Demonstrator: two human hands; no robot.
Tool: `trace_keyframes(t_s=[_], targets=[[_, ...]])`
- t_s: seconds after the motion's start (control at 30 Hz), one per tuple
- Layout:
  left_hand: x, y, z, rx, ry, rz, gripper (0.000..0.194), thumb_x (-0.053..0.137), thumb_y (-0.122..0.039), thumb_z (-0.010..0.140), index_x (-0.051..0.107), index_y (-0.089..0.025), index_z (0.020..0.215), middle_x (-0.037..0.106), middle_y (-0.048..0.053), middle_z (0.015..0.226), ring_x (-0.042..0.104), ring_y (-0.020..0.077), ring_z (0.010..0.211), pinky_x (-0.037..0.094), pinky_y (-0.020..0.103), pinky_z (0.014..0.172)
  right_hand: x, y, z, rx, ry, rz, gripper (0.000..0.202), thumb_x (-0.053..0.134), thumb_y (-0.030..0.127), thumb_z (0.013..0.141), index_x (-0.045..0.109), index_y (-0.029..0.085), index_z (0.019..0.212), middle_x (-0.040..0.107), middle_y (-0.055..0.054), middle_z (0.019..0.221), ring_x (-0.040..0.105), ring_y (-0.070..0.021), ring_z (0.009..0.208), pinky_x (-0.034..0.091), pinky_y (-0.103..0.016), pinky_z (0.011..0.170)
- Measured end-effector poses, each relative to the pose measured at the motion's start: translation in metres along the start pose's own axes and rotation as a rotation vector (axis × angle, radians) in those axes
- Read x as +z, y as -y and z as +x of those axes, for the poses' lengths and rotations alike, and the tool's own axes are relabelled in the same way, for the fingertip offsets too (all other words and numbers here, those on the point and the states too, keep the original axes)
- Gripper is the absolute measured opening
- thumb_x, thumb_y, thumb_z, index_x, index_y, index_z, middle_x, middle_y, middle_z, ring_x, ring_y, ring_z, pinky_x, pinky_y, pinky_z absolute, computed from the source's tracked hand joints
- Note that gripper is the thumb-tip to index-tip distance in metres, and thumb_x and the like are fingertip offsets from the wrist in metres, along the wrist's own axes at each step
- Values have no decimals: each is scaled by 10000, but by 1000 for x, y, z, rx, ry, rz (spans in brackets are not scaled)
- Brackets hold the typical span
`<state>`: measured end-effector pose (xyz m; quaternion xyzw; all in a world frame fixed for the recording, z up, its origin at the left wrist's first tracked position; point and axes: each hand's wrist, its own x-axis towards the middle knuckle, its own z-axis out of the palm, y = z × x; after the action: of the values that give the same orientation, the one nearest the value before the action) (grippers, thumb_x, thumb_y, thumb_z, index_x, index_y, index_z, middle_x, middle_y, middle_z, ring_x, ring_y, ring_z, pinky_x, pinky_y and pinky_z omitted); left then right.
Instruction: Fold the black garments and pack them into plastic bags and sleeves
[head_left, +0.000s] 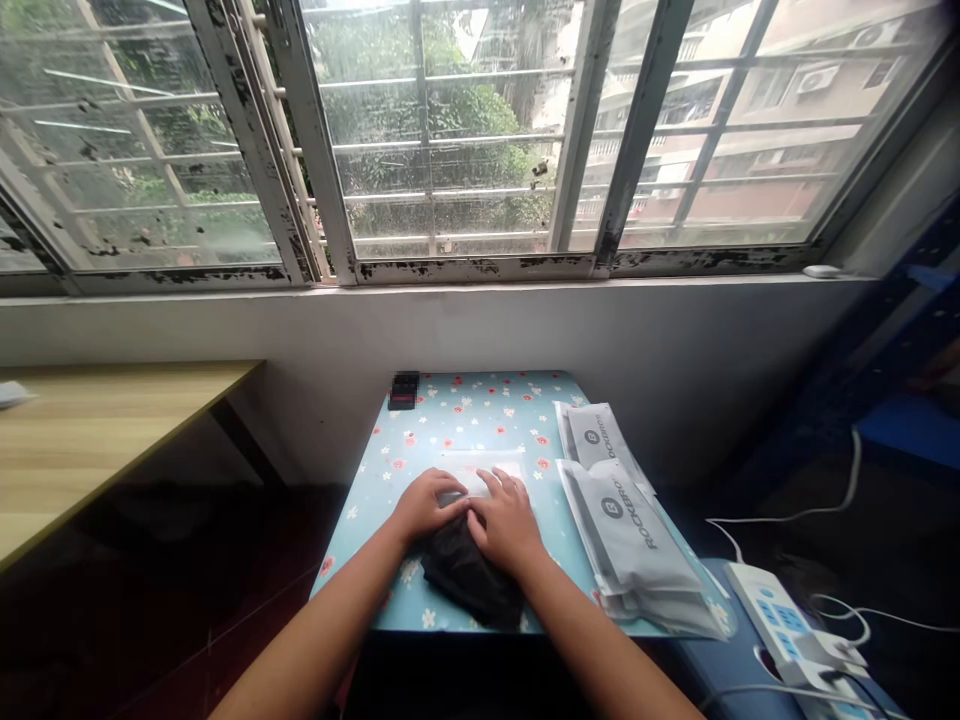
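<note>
View: head camera, single view.
Black cloth: one, crumpled, lower centre of the frame, on the near part of the table (457,415); point of handling (472,575).
Left hand: centre (429,503), at the cloth's upper edge, fingers bent inward; firm pinch or light rest, cannot tell.
Right hand: just right of centre (508,515), fingers bent and a little spread, thumb side over the cloth; grasp cannot be told.
Clear sheet: one, pale, centre (480,461), flat beyond and partly beneath the fingers; whether it joins the cloth is hidden.
Pouches: at least two, grey, lettered, right of centre (634,550), overlapping, lying apart from both hands.
Progress: pouches look filled and set aside, by judgement done; cloth lies out under the hands, its handling apparently unfinished.
Dark item: one, blurred, table's far left corner (404,390).
Power strip: one, lower right (772,610).
Desk: wood-toned, left edge (112,420).
</note>
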<state>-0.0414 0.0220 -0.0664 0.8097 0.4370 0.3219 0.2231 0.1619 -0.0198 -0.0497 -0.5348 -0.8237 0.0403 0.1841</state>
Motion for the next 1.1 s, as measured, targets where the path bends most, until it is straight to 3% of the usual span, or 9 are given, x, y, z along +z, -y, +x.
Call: trace_keyframes(t_s=[0.13, 0.23, 0.33, 0.43, 0.57, 0.7, 0.77, 0.87, 1.1], targets=[[-2, -1, 2, 3, 27, 5, 233, 731, -217, 787, 797, -249, 1008, 750, 37, 1015, 655, 239, 1015, 510, 345, 934, -8, -1, 1, 48, -70, -35, 187, 564, 331, 957, 732, 251, 967, 659, -77, 1265, 497, -284, 1263, 268, -434, 1137], [-4, -3, 2, 11, 47, 28, 246, 695, -190, 785, 803, -251, 998, 733, 47, 1017, 640, 244, 1025, 499, 344, 937, -12, -5, 4, 153, -83, -58, 197, 612, 373, 941, 690, 192, 942, 689, -113, 1042, 576, -291, 1045, 367, -426, 980], [-8, -7, -2, 40, 87, 77, 177, 724, -290, 812, 812, -244, 958, 715, 57, 930, 646, 241, 943, 504, 334, 867, -16, -9, 5, 203, -48, -57, 257, 617, 410, 949, 672, 184, 838, 693, -88, 854, 611, -255, 864, 392, -372, 823], [-15, -9, -5, 101, 169, 49, 255, 691, -465, 881, 814, -242, 897, 693, 35, 767, 647, 192, 748, 503, 297, 733, -22, -10, -5, 201, 13, -34, 293, 583, 373, 967, 668, 198, 747, 687, -62, 752, 623, -216, 754, 395, -340, 751], [-17, -6, -5, 91, 115, 31, 531, 414, -495, 1036, 801, -218, 799, 686, 62, 710, 661, 196, 733, 518, 315, 756, -35, -6, -39, 153, 51, 6, 196, 546, 315, 962, 721, 239, 1009, 728, -77, 1015, 654, -246, 957, 440, -385, 904], [-7, -4, 3, 3, -27, 122, 426, 431, -457, 1036, 744, -226, 1210, 726, 123, 1193, 638, 293, 1149, 451, 467, 1061, -38, 7, -73, 125, 44, 32, 410, 428, 355, 997, 623, 269, 1348, 598, -118, 1427, 524, -326, 1329, 267, -598, 1175], [0, -4, 6, -5, 49, 219, 451, 436, -448, 1040, 595, -297, 1434, 584, 88, 1479, 511, 313, 1372, 309, 553, 1198, -32, 17, -81, 138, 95, 37, 508, 395, 413, 1008, 527, 258, 1475, 477, -108, 1567, 405, -355, 1452, 247, -630, 1197], [6, -6, 7, 15, 258, 335, 464, 358, -459, 1074, 488, -383, 1513, 374, 31, 1647, 326, 318, 1521, 141, 636, 1247, -17, 28, -82, 157, 225, 44, 605, 400, 433, 997, 428, 217, 1562, 321, -89, 1660, 264, -392, 1530, 249, -654, 1203], [0, -10, 2, 23, 368, 368, 489, 316, -538, 1077, 455, -409, 1528, 273, 19, 1687, 235, 315, 1559, 120, 642, 1247, -9, 17, -71, -90, 317, 96, 691, 437, 322, 950, 323, 149, 1610, 153, -81, 1703, 105, -310, 1581, 69, -535, 1289]])
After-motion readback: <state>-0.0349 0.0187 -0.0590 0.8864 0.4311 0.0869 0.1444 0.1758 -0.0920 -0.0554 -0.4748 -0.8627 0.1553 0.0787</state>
